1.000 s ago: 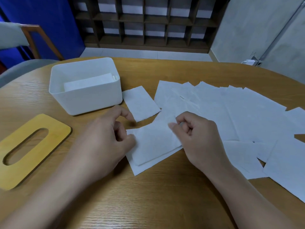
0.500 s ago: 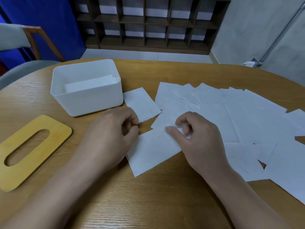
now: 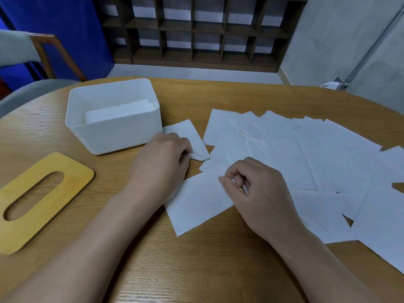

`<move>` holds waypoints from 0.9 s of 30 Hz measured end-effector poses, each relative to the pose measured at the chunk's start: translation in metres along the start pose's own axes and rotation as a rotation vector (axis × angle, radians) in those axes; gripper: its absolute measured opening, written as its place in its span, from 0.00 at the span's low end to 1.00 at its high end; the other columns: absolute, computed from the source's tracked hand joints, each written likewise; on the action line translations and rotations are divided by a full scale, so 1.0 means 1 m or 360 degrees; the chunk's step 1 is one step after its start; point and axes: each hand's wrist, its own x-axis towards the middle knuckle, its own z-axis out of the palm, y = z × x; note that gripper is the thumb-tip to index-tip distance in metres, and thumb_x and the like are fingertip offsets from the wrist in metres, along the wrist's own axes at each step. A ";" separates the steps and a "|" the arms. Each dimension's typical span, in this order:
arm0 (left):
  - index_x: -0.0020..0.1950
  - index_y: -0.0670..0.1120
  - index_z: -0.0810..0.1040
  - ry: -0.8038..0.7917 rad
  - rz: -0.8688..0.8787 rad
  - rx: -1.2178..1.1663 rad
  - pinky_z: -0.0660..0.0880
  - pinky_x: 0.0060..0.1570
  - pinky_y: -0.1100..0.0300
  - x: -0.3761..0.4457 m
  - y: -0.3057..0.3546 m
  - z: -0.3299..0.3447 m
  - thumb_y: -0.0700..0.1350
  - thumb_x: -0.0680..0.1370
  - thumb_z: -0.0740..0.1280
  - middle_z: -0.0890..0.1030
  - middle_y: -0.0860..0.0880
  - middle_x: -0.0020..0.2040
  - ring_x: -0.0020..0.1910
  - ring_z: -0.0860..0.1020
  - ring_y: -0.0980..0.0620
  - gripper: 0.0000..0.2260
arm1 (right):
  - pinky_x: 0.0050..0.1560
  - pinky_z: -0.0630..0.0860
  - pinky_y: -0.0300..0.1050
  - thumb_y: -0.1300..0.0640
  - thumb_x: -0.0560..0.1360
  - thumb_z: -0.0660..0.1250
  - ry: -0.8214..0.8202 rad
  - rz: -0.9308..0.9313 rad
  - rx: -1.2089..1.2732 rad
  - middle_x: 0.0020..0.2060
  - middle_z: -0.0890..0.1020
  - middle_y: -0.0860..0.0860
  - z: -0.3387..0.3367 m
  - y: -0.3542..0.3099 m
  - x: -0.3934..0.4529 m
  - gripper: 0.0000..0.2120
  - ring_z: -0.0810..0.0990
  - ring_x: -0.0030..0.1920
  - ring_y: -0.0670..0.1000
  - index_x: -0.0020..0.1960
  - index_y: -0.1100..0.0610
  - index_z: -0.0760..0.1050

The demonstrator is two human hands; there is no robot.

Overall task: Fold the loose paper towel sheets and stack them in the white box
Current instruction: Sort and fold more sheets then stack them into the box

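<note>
A white box (image 3: pixel 122 136) stands at the left back of the wooden table, with a stack of folded sheets (image 3: pixel 119 111) inside. Just right of it lies a small folded paper towel (image 3: pixel 190 134); my left hand (image 3: pixel 162 159) pinches its near corner, which is lifted slightly. A folded sheet (image 3: pixel 196 204) lies flat in front of me. My right hand (image 3: pixel 254 189) rests on that sheet's right end with fingers curled, thumb and forefinger touching its edge. Several loose unfolded sheets (image 3: pixel 306 154) are spread over the right half of the table.
A yellow wooden lid (image 3: pixel 72 184) with an oval slot lies flat at the left front. A chair (image 3: pixel 43 53) stands behind the table's left edge, and a dark shelf unit (image 3: pixel 196 29) lines the far wall. Bare wood shows along the table's near edge (image 3: pixel 196 270).
My left hand left the sheet in front of me, moved up and right, and now pinches the small folded towel by the box. The near sheet now lies folded flat.
</note>
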 end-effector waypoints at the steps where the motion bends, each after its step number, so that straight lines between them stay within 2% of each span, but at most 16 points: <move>1: 0.50 0.51 0.85 0.0001 -0.0013 -0.0021 0.76 0.42 0.50 -0.001 0.001 -0.001 0.44 0.82 0.73 0.80 0.56 0.44 0.48 0.75 0.51 0.03 | 0.39 0.79 0.48 0.54 0.81 0.76 0.0020 -0.0014 0.0008 0.37 0.77 0.43 0.000 0.000 0.000 0.07 0.78 0.38 0.48 0.46 0.46 0.81; 3: 0.51 0.52 0.84 0.0028 -0.0029 -0.0126 0.73 0.44 0.55 -0.004 0.005 -0.006 0.45 0.83 0.72 0.80 0.57 0.44 0.49 0.74 0.52 0.03 | 0.45 0.80 0.42 0.55 0.80 0.77 0.0085 -0.0035 0.0036 0.45 0.79 0.41 -0.002 -0.002 -0.001 0.05 0.80 0.45 0.46 0.54 0.48 0.83; 5: 0.52 0.53 0.83 0.0048 -0.0021 -0.0255 0.68 0.43 0.62 -0.007 0.011 -0.014 0.45 0.84 0.70 0.79 0.58 0.43 0.49 0.73 0.54 0.04 | 0.58 0.75 0.34 0.56 0.79 0.78 0.0139 -0.0076 0.0015 0.59 0.79 0.41 -0.005 -0.005 -0.001 0.19 0.78 0.59 0.43 0.68 0.49 0.81; 6: 0.51 0.53 0.82 0.0037 0.0001 -0.0306 0.68 0.42 0.62 -0.010 0.016 -0.019 0.45 0.84 0.70 0.78 0.58 0.42 0.49 0.73 0.54 0.04 | 0.63 0.73 0.33 0.56 0.78 0.79 0.0139 -0.0140 -0.0018 0.65 0.77 0.42 -0.007 -0.007 -0.001 0.25 0.76 0.65 0.44 0.73 0.49 0.78; 8: 0.51 0.54 0.81 -0.0005 0.0101 -0.0334 0.70 0.44 0.58 -0.016 0.027 -0.028 0.45 0.83 0.70 0.78 0.59 0.41 0.49 0.74 0.55 0.04 | 0.69 0.72 0.42 0.58 0.77 0.79 0.0144 -0.0319 -0.0140 0.71 0.75 0.44 -0.009 -0.014 -0.001 0.30 0.73 0.71 0.49 0.77 0.50 0.76; 10: 0.51 0.54 0.81 -0.0036 0.0213 -0.0340 0.71 0.48 0.57 -0.024 0.038 -0.032 0.45 0.83 0.72 0.78 0.60 0.42 0.49 0.74 0.56 0.03 | 0.66 0.72 0.50 0.59 0.77 0.79 0.0214 -0.0460 -0.0284 0.69 0.79 0.46 -0.007 -0.016 -0.002 0.27 0.75 0.68 0.52 0.75 0.52 0.78; 12: 0.51 0.54 0.81 -0.0024 0.0243 -0.0413 0.69 0.50 0.62 -0.032 0.046 -0.035 0.47 0.82 0.72 0.78 0.62 0.44 0.50 0.74 0.59 0.02 | 0.60 0.71 0.51 0.61 0.79 0.77 0.0333 -0.0517 -0.0338 0.60 0.84 0.46 -0.006 -0.013 -0.002 0.17 0.78 0.61 0.53 0.67 0.53 0.83; 13: 0.52 0.55 0.82 -0.0019 0.0254 -0.0455 0.68 0.51 0.63 -0.035 0.048 -0.037 0.51 0.82 0.72 0.78 0.64 0.46 0.52 0.74 0.60 0.01 | 0.58 0.70 0.50 0.62 0.80 0.76 0.0390 -0.0526 -0.0332 0.55 0.86 0.46 -0.005 -0.011 -0.002 0.12 0.79 0.58 0.53 0.62 0.54 0.85; 14: 0.54 0.57 0.82 -0.0028 0.0264 -0.0482 0.68 0.53 0.64 -0.037 0.049 -0.039 0.57 0.83 0.70 0.79 0.64 0.49 0.55 0.75 0.60 0.05 | 0.56 0.70 0.50 0.62 0.80 0.75 0.0439 -0.0508 -0.0295 0.52 0.86 0.45 -0.006 -0.010 -0.003 0.09 0.80 0.56 0.51 0.59 0.54 0.86; 17: 0.68 0.60 0.79 -0.0152 0.0311 -0.0481 0.70 0.64 0.60 -0.038 0.043 -0.045 0.69 0.82 0.66 0.79 0.67 0.60 0.65 0.74 0.59 0.20 | 0.55 0.75 0.47 0.62 0.80 0.76 0.0466 -0.0211 0.0173 0.48 0.86 0.40 -0.010 -0.011 -0.004 0.07 0.82 0.54 0.46 0.53 0.51 0.87; 19: 0.70 0.60 0.79 -0.0149 0.0293 -0.0444 0.70 0.66 0.57 -0.038 0.036 -0.046 0.68 0.81 0.68 0.78 0.68 0.61 0.66 0.73 0.59 0.20 | 0.56 0.80 0.54 0.62 0.79 0.77 0.0384 0.0065 0.0663 0.46 0.88 0.44 -0.014 -0.009 -0.001 0.07 0.84 0.52 0.53 0.51 0.50 0.87; 21: 0.63 0.60 0.81 -0.0017 0.0220 -0.0474 0.70 0.64 0.59 -0.039 0.031 -0.046 0.60 0.84 0.69 0.79 0.65 0.57 0.60 0.75 0.60 0.10 | 0.56 0.81 0.66 0.61 0.80 0.77 0.0314 0.0222 0.1028 0.46 0.87 0.55 -0.018 -0.006 0.002 0.02 0.84 0.51 0.63 0.52 0.56 0.87; 22: 0.58 0.59 0.82 0.0045 0.0171 -0.0527 0.71 0.60 0.58 -0.040 0.029 -0.047 0.57 0.85 0.69 0.80 0.63 0.53 0.56 0.77 0.59 0.05 | 0.55 0.81 0.68 0.61 0.81 0.77 0.0295 0.0276 0.1134 0.46 0.85 0.61 -0.020 -0.005 0.004 0.02 0.82 0.51 0.68 0.52 0.59 0.86; 24: 0.52 0.57 0.83 0.0123 0.0067 -0.0663 0.76 0.51 0.53 -0.041 0.025 -0.049 0.53 0.87 0.69 0.83 0.59 0.47 0.49 0.80 0.54 0.06 | 0.49 0.79 0.68 0.59 0.82 0.75 0.0240 0.0329 0.1231 0.44 0.81 0.69 -0.022 -0.007 0.005 0.06 0.79 0.47 0.73 0.50 0.63 0.83; 26: 0.50 0.53 0.84 0.0107 -0.0043 -0.0819 0.78 0.42 0.50 -0.042 0.024 -0.055 0.52 0.86 0.71 0.85 0.56 0.45 0.44 0.82 0.51 0.07 | 0.41 0.76 0.67 0.57 0.83 0.75 0.0159 0.0350 0.1265 0.41 0.80 0.70 -0.022 -0.013 0.003 0.09 0.77 0.42 0.75 0.48 0.63 0.81; 27: 0.49 0.52 0.85 0.0073 -0.0092 -0.0884 0.78 0.41 0.49 -0.042 0.024 -0.057 0.52 0.85 0.71 0.86 0.55 0.44 0.44 0.83 0.52 0.07 | 0.39 0.76 0.66 0.56 0.83 0.75 0.0120 0.0349 0.1230 0.39 0.80 0.69 -0.021 -0.014 0.002 0.10 0.76 0.39 0.74 0.48 0.62 0.81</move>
